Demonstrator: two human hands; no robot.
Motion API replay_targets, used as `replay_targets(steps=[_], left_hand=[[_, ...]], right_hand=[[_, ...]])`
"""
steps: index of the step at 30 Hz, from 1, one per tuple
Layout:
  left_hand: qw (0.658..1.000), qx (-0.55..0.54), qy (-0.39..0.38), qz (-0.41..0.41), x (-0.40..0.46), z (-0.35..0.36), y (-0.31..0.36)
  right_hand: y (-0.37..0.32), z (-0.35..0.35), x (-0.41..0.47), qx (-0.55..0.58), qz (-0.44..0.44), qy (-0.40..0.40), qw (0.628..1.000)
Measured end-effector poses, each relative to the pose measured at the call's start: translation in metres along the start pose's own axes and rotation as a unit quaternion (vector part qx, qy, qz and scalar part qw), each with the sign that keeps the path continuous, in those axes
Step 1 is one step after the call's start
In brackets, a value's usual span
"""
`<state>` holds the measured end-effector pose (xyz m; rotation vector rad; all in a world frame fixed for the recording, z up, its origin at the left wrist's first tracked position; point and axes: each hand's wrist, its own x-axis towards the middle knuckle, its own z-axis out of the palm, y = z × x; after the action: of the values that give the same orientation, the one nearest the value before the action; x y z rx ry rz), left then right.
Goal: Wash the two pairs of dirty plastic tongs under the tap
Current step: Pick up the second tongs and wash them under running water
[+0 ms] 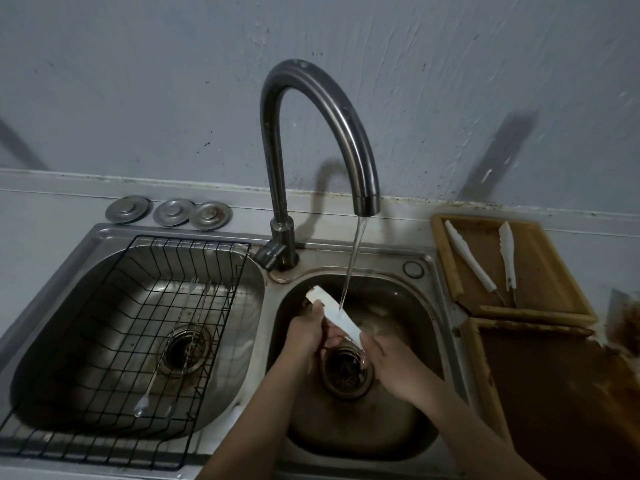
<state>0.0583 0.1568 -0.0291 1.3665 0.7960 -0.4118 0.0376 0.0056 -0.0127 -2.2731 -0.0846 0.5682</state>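
Note:
One pair of white plastic tongs [335,315] slants across the right sink basin [408,424], and water from the tap [332,109] falls onto its middle. My left hand [306,336] grips the tongs near their upper end, fingers curled round them. My right hand [391,365] grips their lower end above the drain. The other white tongs [485,261] lie spread open on a wooden tray [561,271] to the right of the sink.
A black wire rack [114,341] sits in the left basin with a spoon and a fork on it. Three metal drain plugs [169,211] lie on the ledge behind. A second wooden tray [554,393] stands at the front right.

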Motion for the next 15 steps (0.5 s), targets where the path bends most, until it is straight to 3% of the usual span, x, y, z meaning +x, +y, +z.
replay_targets(steps=[4,9,15], left_hand=[[0.998,0.045,-0.050,0.011,-0.001,0.008,-0.004],[0.997,-0.031,-0.030,-0.056,0.002,0.008,0.000],[0.991,0.047,-0.104,-0.068,-0.002,0.003,-0.002]], right_hand=[[0.003,-0.010,-0.002,-0.026,0.005,-0.006,1.000],[0.006,-0.014,-0.003,-0.038,-0.010,-0.017,0.999],[0.010,-0.021,0.000,-0.085,-0.031,-0.030,0.995]])
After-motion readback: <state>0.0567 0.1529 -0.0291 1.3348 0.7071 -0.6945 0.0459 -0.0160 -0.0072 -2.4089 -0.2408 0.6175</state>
